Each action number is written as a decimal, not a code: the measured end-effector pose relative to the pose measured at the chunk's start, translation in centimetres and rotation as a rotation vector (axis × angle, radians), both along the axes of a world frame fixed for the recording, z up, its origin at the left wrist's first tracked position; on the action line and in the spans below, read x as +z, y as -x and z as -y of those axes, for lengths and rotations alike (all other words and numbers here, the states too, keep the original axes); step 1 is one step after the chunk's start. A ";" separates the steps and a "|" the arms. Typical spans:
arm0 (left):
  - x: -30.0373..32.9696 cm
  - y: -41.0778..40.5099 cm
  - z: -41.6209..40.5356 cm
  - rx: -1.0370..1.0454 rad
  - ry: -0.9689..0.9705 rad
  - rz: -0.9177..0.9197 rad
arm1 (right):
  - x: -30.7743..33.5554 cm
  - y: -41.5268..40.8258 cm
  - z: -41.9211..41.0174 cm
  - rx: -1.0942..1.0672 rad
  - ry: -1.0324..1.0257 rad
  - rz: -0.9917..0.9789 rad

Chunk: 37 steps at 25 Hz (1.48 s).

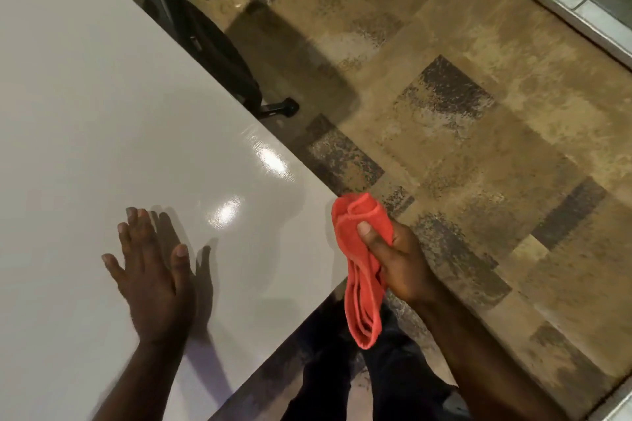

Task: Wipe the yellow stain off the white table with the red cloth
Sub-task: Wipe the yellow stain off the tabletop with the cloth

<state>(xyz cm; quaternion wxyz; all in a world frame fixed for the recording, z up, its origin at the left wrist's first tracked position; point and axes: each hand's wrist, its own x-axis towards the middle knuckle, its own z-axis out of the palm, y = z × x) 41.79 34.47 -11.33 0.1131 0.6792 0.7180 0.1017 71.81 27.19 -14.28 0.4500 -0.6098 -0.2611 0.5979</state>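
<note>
The right hand [400, 260] has its grip closed around the bunched red cloth [362, 270], holding it off the corner of the white surface [102, 96], above the patterned floor [478, 147]. The left hand [154, 270] is spread wide and empty; whether it touches the glossy top I cannot tell. No yellow stain shows in view. The likely slip: wiping the wrong patch, since glare spots could mask a pale mark, or the loose hanging end dragging unevenly.

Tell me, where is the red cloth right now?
In the head view, the red cloth hangs bunched in the right hand, just past the white table corner and above the floor, not on the tabletop.
</note>
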 end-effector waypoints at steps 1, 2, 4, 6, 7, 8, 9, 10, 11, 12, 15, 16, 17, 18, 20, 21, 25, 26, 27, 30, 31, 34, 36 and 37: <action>0.0 0.1 -0.1 0.014 0.003 -0.004 | 0.0 -0.1 0.0 0.016 -0.003 0.022; -0.1 0.0 -0.3 0.015 0.009 -0.001 | 0.1 -0.3 -0.6 0.045 -0.007 0.040; -0.3 -0.2 -0.5 -0.003 0.019 0.012 | 0.3 -0.5 -2.7 0.171 -0.024 0.083; -0.5 -0.3 -0.5 -0.013 0.014 0.028 | 0.8 -0.2 -4.5 0.303 -0.056 0.162; -0.5 -0.3 -0.5 -0.014 0.013 0.029 | 0.9 -0.1 -4.7 0.315 -0.068 0.192; -0.5 -0.2 -0.4 -0.018 0.011 0.030 | 1.1 -0.1 -4.2 0.302 -0.071 0.218; -0.6 -0.1 -0.4 -0.022 0.007 0.036 | 1.2 -0.2 -3.3 0.288 -0.061 0.244; -0.6 0.0 -0.4 -0.024 0.000 0.044 | 1.2 -0.4 -2.2 0.284 -0.036 0.261; -0.6 0.0 -0.5 -0.026 -0.005 0.051 | 1.3 -0.5 -1.2 0.284 0.000 0.276; -0.7 0.0 -0.6 -0.027 -0.010 0.056 | 1.3 -0.6 -0.7 0.280 0.028 0.277; -0.7 0.0 -0.5 -0.029 -0.022 0.062 | 1.5 -0.5 -2.1 0.249 0.035 0.171; -0.8 0.0 -0.5 -0.031 -0.021 0.056 | 1.5 -0.5 -3.2 0.254 0.040 0.115; -0.8 0.1 -0.5 -0.031 -0.016 0.050 | 1.6 -0.4 -4.4 0.271 0.057 0.063; -0.8 0.1 -0.6 -0.030 -0.009 0.047 | 1.6 -0.5 -5.5 0.301 0.079 0.016; -0.8 0.2 -0.6 -0.025 -0.005 0.056 | 1.4 -0.5 -7.0 0.354 0.093 -0.033; -0.9 0.2 -0.6 -0.025 -0.013 0.068 | 1.3 -0.5 -7.4 0.360 0.079 -0.036; -0.8 0.3 -0.5 -0.029 -0.021 0.096 | 1.4 0.1 -7.9 0.350 0.038 -0.042; -0.9 0.4 -0.5 -0.033 -0.022 0.095 | 1.4 0.3 -8.4 0.355 0.034 -0.033; -0.9 0.4 -0.5 -0.035 -0.019 0.095 | 1.4 0.6 -9.1 0.365 0.034 -0.025; -0.8 0.2 -0.4 -0.032 -0.012 0.104 | 1.4 1.5 -11.5 0.401 0.010 0.033; -0.7 0.2 -0.3 -0.029 -0.015 0.107 | 1.3 1.9 -12.2 0.403 -0.001 0.053; -0.8 0.5 -0.4 -0.046 -0.020 0.109 | 1.2 3.1 -14.1 0.406 -0.046 0.151; -0.8 0.4 -0.4 -0.050 -0.009 0.097 | 1.2 3.9 -15.5 0.411 -0.072 0.183; -0.8 0.3 -0.3 -0.052 -0.009 0.095 | 1.2 4.2 -16.3 0.413 -0.083 0.178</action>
